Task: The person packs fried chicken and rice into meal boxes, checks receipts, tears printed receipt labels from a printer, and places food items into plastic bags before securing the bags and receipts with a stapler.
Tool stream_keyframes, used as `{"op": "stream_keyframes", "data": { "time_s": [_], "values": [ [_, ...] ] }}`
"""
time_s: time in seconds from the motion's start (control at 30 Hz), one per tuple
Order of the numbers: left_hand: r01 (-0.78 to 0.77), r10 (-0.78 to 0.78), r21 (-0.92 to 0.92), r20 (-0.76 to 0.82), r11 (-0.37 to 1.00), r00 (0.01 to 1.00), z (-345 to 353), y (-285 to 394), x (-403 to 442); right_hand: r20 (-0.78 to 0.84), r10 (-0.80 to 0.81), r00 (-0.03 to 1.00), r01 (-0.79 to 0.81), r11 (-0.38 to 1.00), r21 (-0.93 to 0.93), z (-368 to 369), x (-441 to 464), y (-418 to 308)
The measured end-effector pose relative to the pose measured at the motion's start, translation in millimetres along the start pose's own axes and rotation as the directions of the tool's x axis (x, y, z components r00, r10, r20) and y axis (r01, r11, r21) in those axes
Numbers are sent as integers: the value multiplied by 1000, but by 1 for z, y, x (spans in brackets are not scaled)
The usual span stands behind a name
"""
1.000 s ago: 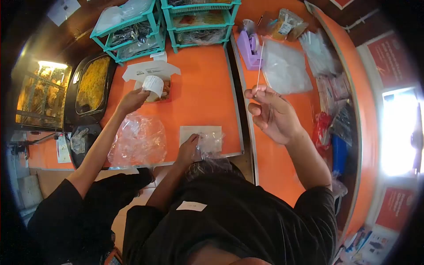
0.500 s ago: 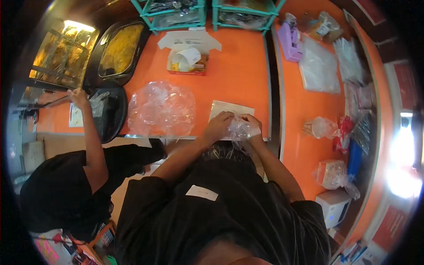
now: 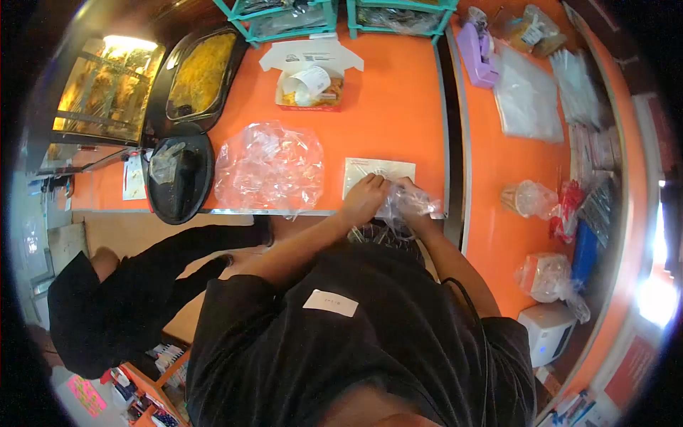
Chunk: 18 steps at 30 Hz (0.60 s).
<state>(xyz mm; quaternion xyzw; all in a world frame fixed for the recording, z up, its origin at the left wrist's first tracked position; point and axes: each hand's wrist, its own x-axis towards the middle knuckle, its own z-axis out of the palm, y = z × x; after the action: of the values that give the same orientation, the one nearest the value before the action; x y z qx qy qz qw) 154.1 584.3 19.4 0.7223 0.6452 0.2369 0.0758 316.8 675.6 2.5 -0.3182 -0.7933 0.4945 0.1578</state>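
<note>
At the counter's near edge, my left hand (image 3: pixel 365 199) pinches a crumpled clear plastic bag (image 3: pixel 425 205), its fingertips pressed together. My right hand (image 3: pixel 410 203) is closed in the bag's folds, partly covered by the film. Whatever the bag contains cannot be made out. Just beyond my fingers lies a flat off-white card or paper packet (image 3: pixel 359 168), which the hands and bag partly overlap. Left of my forearm, a larger clear plastic bag (image 3: pixel 269 167) is spread over the orange counter.
An opened food box (image 3: pixel 311 107) with a white cup (image 3: pixel 311 80) inside stands farther back. At left are a black tray of yellow food (image 3: pixel 203 75), a black round lid (image 3: pixel 181 192) and a co-worker (image 3: pixel 107 306). A purple tape dispenser (image 3: pixel 477 57) sits right, past a gap.
The co-worker has withdrawn the arm from the display case and moved lower left. My hands stay on the bag, which now bunches out rightward over my right hand. The view has shifted slightly.
</note>
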Motion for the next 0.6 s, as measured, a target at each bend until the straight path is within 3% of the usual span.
{"op": "stream_keyframes", "data": {
  "time_s": [0.1, 0.13, 0.17, 0.23, 0.27, 0.3, 0.37, 0.4, 0.43, 0.5, 0.6],
  "values": [
    [44, -46, 21, 119, 999, 992, -8, -5, 11, 17, 5, 1000, -7, 990, 139, 3, 5, 7],
    [98, -96, -3, 157, 995, 983, -7, -7, 17, -58, -61, 996, 58, 997, -56, 9, 7, 23],
    [152, -145, -24, 197, 988, 970, -6, -11, 22, -116, -74, 990, 65, 995, -75, 7, 11, 25],
    [385, -315, -264, 271, 884, 910, -1, -30, 32, -235, -99, 967, 74, 991, -112, 1, 14, 21],
    [492, -388, -365, 324, 790, 863, 1, -42, 37, -450, -321, 833, 270, 947, -176, -4, 15, 1],
    [588, -449, -450, 384, 672, 807, -2, -48, 41, -519, -210, 829, 193, 977, -89, -3, 10, 2],
    [667, -443, -684, 520, 296, 730, -6, -53, 42, -621, 32, 783, 48, 993, 112, 3, -5, -1],
    [669, -457, -739, 571, 75, 682, -3, -52, 41, -528, 102, 843, 10, 979, 205, 7, -14, -4],
    [642, -457, -752, 629, -150, 629, 0, -50, 38, -490, 40, 871, 59, 981, 186, 12, -17, -6],
    [606, -524, -771, 604, -195, 600, 0, -35, 31, -414, -83, 907, 157, 976, 150, 16, -19, -28],
    [569, -517, -790, 594, -230, 616, 5, -25, 24, -359, -80, 930, 102, 994, 42, 20, -17, -23]
  ]
}}
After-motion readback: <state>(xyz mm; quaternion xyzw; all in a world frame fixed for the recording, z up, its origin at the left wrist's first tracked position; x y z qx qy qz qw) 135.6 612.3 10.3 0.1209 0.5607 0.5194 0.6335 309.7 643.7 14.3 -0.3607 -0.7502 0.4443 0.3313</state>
